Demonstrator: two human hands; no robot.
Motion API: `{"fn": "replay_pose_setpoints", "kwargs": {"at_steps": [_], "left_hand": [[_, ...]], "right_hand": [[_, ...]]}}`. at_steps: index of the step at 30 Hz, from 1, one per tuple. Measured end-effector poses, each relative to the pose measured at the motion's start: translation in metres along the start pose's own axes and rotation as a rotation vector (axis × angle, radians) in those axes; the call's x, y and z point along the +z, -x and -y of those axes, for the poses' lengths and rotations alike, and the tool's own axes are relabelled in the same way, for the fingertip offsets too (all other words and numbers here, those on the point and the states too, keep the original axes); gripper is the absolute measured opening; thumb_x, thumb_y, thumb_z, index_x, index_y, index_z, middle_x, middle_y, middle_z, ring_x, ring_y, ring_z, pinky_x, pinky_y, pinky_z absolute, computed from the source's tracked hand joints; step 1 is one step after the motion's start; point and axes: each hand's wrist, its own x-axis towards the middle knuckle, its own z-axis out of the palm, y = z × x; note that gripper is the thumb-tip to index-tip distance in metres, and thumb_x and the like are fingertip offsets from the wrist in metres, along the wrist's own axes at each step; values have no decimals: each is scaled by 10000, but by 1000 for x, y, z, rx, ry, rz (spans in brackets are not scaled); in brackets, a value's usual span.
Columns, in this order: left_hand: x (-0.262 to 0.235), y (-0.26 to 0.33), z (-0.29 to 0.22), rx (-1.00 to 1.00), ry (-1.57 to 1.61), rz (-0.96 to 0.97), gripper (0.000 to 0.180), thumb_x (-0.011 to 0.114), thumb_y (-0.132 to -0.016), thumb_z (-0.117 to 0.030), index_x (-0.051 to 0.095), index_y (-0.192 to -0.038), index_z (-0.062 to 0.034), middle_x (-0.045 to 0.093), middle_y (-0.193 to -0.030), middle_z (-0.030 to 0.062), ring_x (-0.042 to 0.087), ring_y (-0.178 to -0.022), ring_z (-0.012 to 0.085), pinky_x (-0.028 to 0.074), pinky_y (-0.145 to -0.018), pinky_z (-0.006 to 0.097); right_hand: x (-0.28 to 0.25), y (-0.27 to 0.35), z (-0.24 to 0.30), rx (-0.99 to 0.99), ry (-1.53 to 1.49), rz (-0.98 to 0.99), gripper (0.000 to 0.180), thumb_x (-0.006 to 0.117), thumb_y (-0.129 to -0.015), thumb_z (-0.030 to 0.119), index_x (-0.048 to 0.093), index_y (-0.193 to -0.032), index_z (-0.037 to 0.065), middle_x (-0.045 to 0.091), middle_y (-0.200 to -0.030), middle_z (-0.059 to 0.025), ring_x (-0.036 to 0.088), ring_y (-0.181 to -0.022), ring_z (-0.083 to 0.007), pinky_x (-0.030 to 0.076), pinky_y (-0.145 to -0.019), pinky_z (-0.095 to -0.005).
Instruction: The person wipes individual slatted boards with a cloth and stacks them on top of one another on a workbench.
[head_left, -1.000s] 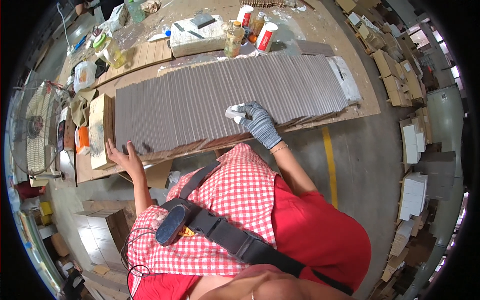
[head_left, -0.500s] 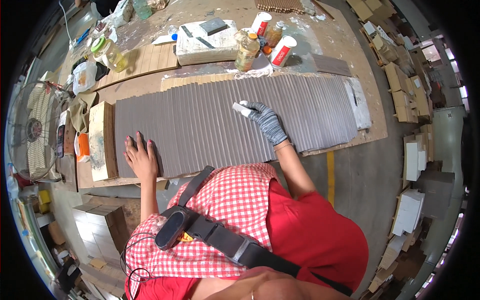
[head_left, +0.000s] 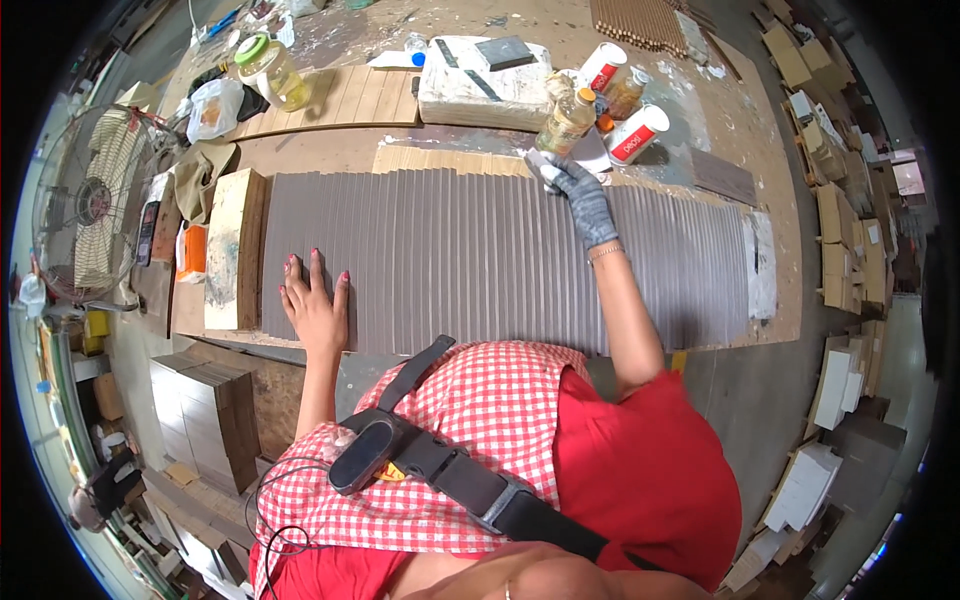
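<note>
On the desk (head_left: 745, 130), a row of grey-brown strips (head_left: 450, 262) is being touched at its near left by the spread left hand (head_left: 318, 312); at its far edge, a small piece (head_left: 537, 163) is being pinched by the gloved right hand (head_left: 584, 200).

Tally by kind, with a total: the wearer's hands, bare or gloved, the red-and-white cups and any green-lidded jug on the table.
Bare left hand: 1
Gloved right hand: 1
Red-and-white cups: 2
Green-lidded jug: 1
Total: 5
</note>
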Motion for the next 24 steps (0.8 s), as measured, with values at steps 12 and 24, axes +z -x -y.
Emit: {"fn": "replay_pose_setpoints", "kwargs": {"at_steps": [12,24], "left_hand": [[-7,7,-1,-38,47,43,603,508,-947,-460,408,-1458,-157,279,-1534,168,222,-1443,316,141,-1175,484],[-6,5,-5,-43,54,45,606,496,-951,-477,396,-1466,-173,267,-1546,152,225,-1444,313,145,-1177,487]], "right_hand": [[55,-140,-53,-82,1123,147,512,723,-794,444,691,-1047,-1,705,-978,-206,673,-910,-319,507,-851,-351],[-7,-69,13,37,1409,365,501,533,-915,432,665,-1045,-33,656,-1023,-270,632,-974,-405,489,-864,-436]]}}
